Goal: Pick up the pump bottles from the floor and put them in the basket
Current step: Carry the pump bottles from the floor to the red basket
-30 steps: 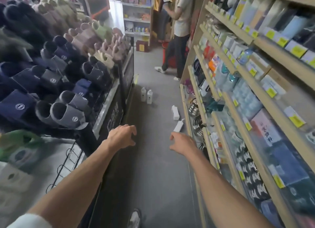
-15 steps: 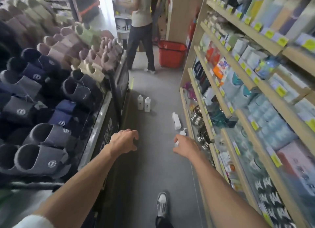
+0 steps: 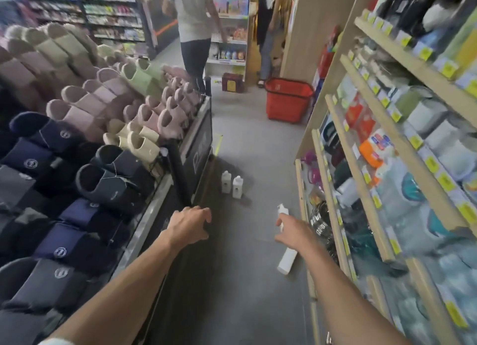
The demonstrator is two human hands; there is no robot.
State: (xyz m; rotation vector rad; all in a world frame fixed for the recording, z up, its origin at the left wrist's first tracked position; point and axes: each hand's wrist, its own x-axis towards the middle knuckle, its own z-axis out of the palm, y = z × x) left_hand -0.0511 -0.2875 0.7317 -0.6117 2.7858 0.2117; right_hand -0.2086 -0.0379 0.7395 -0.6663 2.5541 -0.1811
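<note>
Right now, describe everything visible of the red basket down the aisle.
The red basket looks like plastic, with a thick rim, perforations near the top and sides tapering toward the base. It stands upright and open-topped on the grey floor at the aisle's far end, close beside the wooden shelf end. Nothing shows above its rim; its bottom is hidden.

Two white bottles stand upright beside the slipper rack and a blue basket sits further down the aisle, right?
The basket is red, not blue, per the head view. The two white bottles do stand upright beside the slipper rack.
</note>
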